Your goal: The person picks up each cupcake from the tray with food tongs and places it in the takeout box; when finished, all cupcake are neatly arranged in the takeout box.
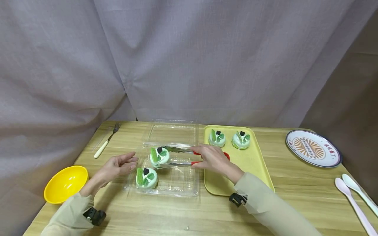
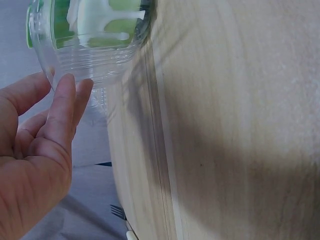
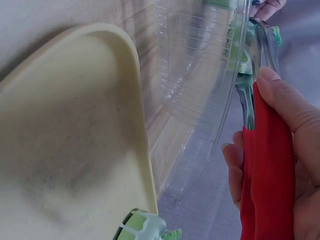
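Observation:
My right hand (image 1: 213, 159) grips red-handled metal tongs (image 1: 180, 150), also large in the right wrist view. The tong ends lie on either side of a small green-and-white cake (image 1: 159, 158), topped with a green slice, leaves and a dark berry, over the clear plastic box (image 1: 184, 189). A second such cake (image 1: 147, 182) sits in the box's front left part. Beside the box's left side is my left hand (image 1: 119, 165), its fingers loosely extended. In the left wrist view these fingers (image 2: 62, 100) reach the box wall; whether they press it I cannot tell.
Right of the box lies a yellow tray (image 1: 220, 188) with two similar cakes (image 1: 217, 139) at its back. A yellow bowl (image 1: 66, 184) and a fork (image 1: 107, 141) are at left. A patterned plate (image 1: 330, 154) and two spoons (image 1: 352, 196) lie far right. A curtain (image 1: 206, 65) hangs behind.

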{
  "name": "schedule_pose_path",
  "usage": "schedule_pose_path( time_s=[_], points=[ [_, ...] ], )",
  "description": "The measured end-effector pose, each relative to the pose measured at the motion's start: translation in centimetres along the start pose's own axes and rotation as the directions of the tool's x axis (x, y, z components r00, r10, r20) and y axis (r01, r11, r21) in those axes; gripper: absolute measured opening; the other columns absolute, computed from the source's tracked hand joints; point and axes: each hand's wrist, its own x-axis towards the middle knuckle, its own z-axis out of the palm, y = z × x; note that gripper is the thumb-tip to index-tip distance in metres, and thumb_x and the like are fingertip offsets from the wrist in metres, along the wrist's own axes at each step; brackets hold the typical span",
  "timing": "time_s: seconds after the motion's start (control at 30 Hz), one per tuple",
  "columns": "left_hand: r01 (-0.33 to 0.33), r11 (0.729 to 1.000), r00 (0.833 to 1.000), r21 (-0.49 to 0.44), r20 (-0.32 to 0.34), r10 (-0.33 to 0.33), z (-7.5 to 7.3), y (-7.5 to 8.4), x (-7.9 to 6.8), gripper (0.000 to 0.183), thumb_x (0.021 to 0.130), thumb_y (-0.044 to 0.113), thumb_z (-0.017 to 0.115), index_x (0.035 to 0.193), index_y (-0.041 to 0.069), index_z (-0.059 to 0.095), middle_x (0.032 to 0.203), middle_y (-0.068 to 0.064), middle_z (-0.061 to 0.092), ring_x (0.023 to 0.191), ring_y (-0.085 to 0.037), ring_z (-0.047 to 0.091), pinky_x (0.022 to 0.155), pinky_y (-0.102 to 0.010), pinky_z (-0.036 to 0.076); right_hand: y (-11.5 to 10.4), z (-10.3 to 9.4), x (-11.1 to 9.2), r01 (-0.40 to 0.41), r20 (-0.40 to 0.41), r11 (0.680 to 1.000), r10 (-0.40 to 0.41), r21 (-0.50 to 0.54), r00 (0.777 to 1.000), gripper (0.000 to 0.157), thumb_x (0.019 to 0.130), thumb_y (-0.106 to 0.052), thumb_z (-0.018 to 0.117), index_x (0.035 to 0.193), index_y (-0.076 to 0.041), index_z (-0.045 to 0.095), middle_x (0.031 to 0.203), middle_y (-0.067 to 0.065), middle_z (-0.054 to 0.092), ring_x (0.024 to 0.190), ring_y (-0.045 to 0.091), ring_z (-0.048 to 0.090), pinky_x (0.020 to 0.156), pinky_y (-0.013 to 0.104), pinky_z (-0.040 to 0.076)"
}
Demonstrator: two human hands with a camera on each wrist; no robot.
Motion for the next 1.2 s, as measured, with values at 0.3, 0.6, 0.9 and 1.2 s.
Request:
schedule_pose_path(
  time_s=[0.3,0.6,0.9,1.2],
  points=[
    [-0.001,1.000,1.000,0.010,-0.003,0.001,0.1,0.1,0.0,0.065,0.096,0.005,0.057,0.145,-0.019,0.022,0.143,-0.040,0.037,0.126,-0.039,0.055,0.093,-0.020,0.055,-0.4,0.4,0.9,-0.006,0.045,0.999,0.008,-0.044,0.999,0.056,0.073,-0.032,0.085,0.123,-0.013,0.068,0.118,0.006,0.072,0.094,0.023,0.070,0.061,0.032,0.053],
    [0.002,1.000,1.000,0.009,0.004,-0.002,0.0,0.1,-0.1,0.065,0.097,0.006,0.057,0.146,-0.018,0.021,0.144,-0.039,0.037,0.124,-0.031,0.057,0.093,-0.018,0.054,-0.7,0.4,1.5,-0.010,0.064,0.998,0.014,-0.058,0.998,0.055,0.073,-0.033,0.085,0.122,-0.013,0.069,0.113,0.005,0.072,0.088,0.021,0.069,0.058,0.029,0.051],
    [0.009,1.000,1.000,0.015,0.010,-0.009,0.1,0.1,0.0,0.065,0.097,0.006,0.056,0.146,-0.018,0.020,0.144,-0.039,0.037,0.128,-0.050,0.048,0.095,-0.024,0.055,-0.9,0.3,2.4,-0.015,0.129,0.999,0.019,-0.031,0.992,0.048,0.075,-0.030,0.084,0.118,-0.014,0.070,0.102,0.005,0.072,0.073,0.014,0.054,0.052,0.023,0.037],
    [0.008,1.000,1.000,0.017,0.003,-0.008,0.1,0.1,0.0,0.065,0.097,0.007,0.057,0.146,-0.017,0.021,0.144,-0.039,0.038,0.126,-0.043,0.052,0.094,-0.023,0.055,-1.0,-0.4,2.2,-0.051,0.178,0.997,0.062,-0.062,0.982,0.056,0.075,-0.034,0.084,0.124,-0.013,0.068,0.116,0.006,0.072,0.085,0.017,0.064,0.056,0.023,0.044]
  ],
)
